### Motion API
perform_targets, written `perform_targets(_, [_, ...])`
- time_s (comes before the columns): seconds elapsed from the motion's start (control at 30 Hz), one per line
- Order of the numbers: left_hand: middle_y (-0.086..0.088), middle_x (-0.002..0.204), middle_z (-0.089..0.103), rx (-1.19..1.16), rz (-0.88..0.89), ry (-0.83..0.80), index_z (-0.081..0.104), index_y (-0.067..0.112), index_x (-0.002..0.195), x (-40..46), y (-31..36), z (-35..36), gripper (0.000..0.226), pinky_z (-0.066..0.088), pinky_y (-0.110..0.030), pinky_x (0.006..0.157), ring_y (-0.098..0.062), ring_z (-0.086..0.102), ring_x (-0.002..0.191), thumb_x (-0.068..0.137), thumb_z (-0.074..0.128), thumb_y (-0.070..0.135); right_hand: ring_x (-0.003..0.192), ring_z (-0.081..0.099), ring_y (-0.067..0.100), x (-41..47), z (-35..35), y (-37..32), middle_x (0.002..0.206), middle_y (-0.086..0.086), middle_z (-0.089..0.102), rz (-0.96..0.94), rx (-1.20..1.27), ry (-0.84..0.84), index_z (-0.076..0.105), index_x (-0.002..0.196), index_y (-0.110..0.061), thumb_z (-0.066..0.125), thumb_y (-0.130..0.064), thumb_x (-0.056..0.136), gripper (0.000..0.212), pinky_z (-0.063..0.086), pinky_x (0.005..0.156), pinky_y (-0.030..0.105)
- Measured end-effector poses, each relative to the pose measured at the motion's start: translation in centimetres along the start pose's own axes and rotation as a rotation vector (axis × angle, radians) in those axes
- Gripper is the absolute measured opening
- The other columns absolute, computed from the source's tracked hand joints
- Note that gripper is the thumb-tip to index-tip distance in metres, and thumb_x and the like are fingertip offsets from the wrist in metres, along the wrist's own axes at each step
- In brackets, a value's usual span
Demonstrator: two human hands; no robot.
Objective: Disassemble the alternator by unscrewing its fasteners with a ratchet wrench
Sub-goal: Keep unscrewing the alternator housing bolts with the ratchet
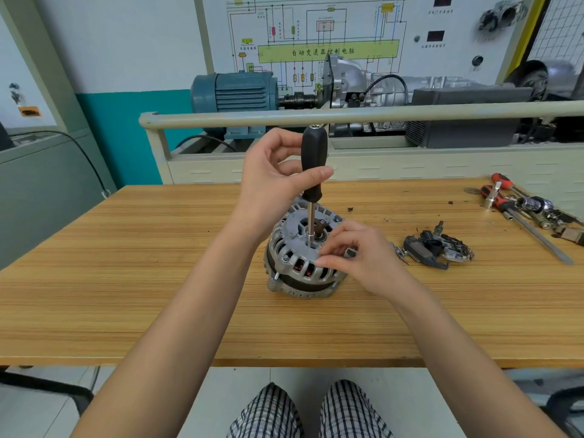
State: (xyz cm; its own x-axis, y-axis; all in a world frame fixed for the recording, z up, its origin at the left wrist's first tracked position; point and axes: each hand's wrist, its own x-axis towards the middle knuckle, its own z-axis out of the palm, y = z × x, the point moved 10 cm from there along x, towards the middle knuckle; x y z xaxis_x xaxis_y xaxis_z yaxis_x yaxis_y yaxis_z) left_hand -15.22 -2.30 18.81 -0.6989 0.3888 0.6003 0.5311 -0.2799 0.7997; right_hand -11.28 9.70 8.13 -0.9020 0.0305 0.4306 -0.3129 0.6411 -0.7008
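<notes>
- Wooden table [158,279], light striped grain; all task things lie on it
- Behind the table: training bench [316,116] w/ pale rail, blue electric motor [235,91], silver gearbox [373,86], wiring diagram board [316,36] on wall
- Alternator [301,263] stands near the table centre, slotted housing up; copper windings visible through the slots; shaft end visible in the middle of top face
- Left hand [278,181] is raised above the alternator; fingers and thumb curled round the black handle of the driver [313,172], thumb lies across the front of the handle
- Driver is upright, approx. vertical; its metal shank goes down and its socket tip sits on the top face of the alternator, just beside the shaft
- Right hand [357,251] rests on the right side of the alternator, fingers bent, fingertips on the top rim of the housing; if it pinches some small part, I cannot tell
- Removed black part [439,249] w/ metal pieces lies right of the alternator, near but apart from it
- Tool group [521,207] at the far right edge of the table: red-black handles, chrome sockets, long metal bar
- Checked trousers [309,412] of the person, below the table edge
</notes>
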Motion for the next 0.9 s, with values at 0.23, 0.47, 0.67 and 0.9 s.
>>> perform_targets(0.23, [0.000, 0.093, 0.070, -0.015, -0.001, -0.030, 0.057, 0.012, 0.097, -0.2, -0.2, 0.4, 0.036, 0.058, -0.030, 0.064, -0.021, 0.072, 0.081, 0.072, 0.077, -0.004, 0.079, 0.056, 0.011, 0.0, 0.5, -0.3, 0.086, -0.004, 0.059, -0.071, 0.019, -0.001, 0.073, 0.079, -0.012, 0.073, -0.001, 0.079, 0.011, 0.046, 0.075, 0.025])
perform_targets(0.47, [0.001, 0.093, 0.070, -0.028, 0.007, -0.041, 0.057, 0.013, 0.096, -0.3, -0.1, 0.5, 0.035, 0.058, -0.029, 0.065, -0.020, 0.072, 0.082, 0.074, 0.076, -0.006, 0.085, 0.057, 0.006, 0.2, 0.0, 0.7, 0.097, -0.007, 0.057, 0.023, 0.073, -0.051, 0.068, 0.091, -0.028, 0.080, -0.016, 0.071, 0.026, 0.051, 0.085, 0.026])
perform_targets(0.67, [-0.004, 0.096, 0.069, -0.035, 0.011, -0.052, 0.056, 0.012, 0.097, -0.4, -0.1, 0.7, 0.034, 0.059, -0.032, 0.066, -0.022, 0.072, 0.084, 0.074, 0.075, -0.007, 0.078, 0.055, 0.006, 0.2, 0.0, -0.4, 0.085, -0.008, 0.058, -0.113, -0.050, 0.057, 0.073, 0.075, -0.020, 0.082, -0.021, 0.070, 0.011, 0.047, 0.072, 0.019])
perform_targets(0.9, [-0.006, 0.098, 0.068, -0.027, 0.006, -0.063, 0.056, 0.010, 0.098, -0.5, -0.1, 0.9, 0.033, 0.059, -0.032, 0.068, -0.025, 0.072, 0.085, 0.076, 0.073, -0.007, 0.084, 0.054, 0.005, -0.1, 0.5, -0.5, 0.089, -0.012, 0.056, -0.190, -0.071, 0.044, 0.069, 0.079, -0.021, 0.074, -0.006, 0.079, 0.016, 0.044, 0.076, 0.020])
